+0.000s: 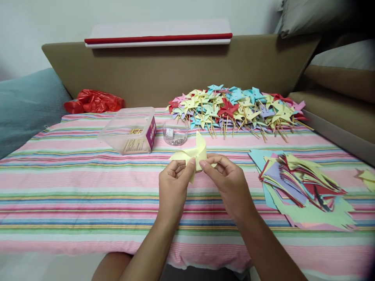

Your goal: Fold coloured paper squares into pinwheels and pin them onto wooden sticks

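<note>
A pale yellow paper pinwheel [200,146] is held up over the striped cloth, its blades curled toward the middle. My left hand [175,179] pinches its left side, the thumb pressed near the centre. On the right, my right hand [225,175] grips the lower right part between thumb and fingers. Whether a stick or pin is behind the paper cannot be seen. Just beyond the pinwheel stands a clear round tub [175,134] with small metal pins in it. Left of that is a clear plastic box [117,128] holding short wooden sticks.
Many finished pinwheels [228,109] on sticks are heaped at the back right. A stack of coloured paper cut-outs [304,183] lies right of my hands, with a dark tool [322,201] on top. A red plastic bag [95,102] sits at the back left, near a blue cushion [27,109].
</note>
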The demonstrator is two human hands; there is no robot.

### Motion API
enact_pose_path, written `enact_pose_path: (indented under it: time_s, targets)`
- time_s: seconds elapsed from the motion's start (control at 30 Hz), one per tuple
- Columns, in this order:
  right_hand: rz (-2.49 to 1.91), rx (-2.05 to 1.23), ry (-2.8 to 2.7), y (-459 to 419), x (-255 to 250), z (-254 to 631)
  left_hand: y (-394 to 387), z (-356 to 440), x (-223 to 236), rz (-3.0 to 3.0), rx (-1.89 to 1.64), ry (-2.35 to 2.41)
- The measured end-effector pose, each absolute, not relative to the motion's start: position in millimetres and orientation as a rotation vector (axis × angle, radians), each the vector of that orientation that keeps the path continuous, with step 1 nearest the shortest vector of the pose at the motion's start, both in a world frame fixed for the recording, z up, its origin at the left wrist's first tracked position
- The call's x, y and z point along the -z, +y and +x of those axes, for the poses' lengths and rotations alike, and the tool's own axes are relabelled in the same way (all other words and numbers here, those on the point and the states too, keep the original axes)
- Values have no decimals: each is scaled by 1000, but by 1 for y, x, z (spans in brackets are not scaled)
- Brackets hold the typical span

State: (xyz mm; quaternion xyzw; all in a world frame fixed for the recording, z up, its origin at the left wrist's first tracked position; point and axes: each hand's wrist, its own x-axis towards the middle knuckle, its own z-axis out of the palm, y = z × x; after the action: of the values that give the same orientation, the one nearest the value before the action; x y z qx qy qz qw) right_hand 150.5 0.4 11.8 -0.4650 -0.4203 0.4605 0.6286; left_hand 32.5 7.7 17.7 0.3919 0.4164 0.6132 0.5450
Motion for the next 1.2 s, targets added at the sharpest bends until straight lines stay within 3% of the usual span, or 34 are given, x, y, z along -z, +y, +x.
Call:
enact_pose_path:
  time_s: [1.2]
  targets:
    - [-1224, -891, -931, -2, -11, 135, 9, 37, -15, 745, -1423, 925]
